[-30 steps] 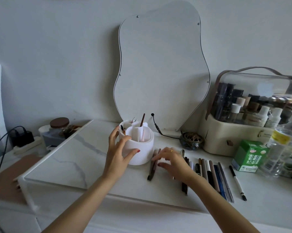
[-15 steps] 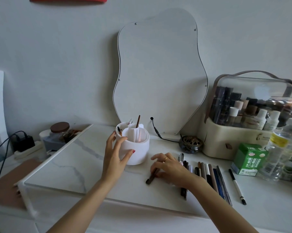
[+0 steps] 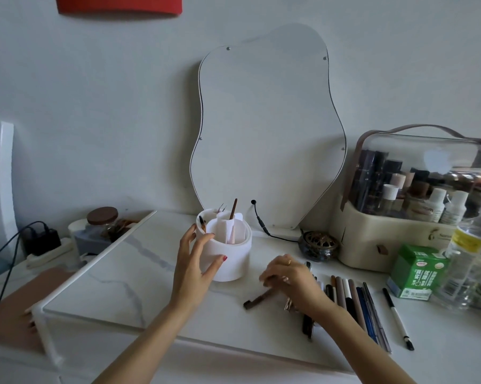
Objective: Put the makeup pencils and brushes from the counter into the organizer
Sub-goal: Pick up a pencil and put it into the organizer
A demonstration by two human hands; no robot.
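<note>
The white round organizer (image 3: 235, 260) stands on the marble counter (image 3: 117, 275), with a brown-handled brush and a few tools sticking up from its compartments. My left hand (image 3: 193, 261) rests against its left side, fingers spread around the wall. My right hand (image 3: 292, 281) is curled over a brown pencil (image 3: 258, 299), whose dark end pokes out to the left, just above the counter. To the right lies a row of several pencils and brushes (image 3: 355, 303) side by side.
A wavy mirror (image 3: 264, 128) leans on the wall behind the organizer. A clear-lidded cosmetics case (image 3: 416, 206), a green box (image 3: 418, 271) and a plastic bottle (image 3: 468, 259) stand at the right. A black pen (image 3: 397, 318) lies apart. A small ornate jar (image 3: 318, 245) sits by a cable.
My right hand has closed over the brown pencil and drawn it toward me, turning it more slanted. My left hand stays on the organizer. The view has tilted upward.
</note>
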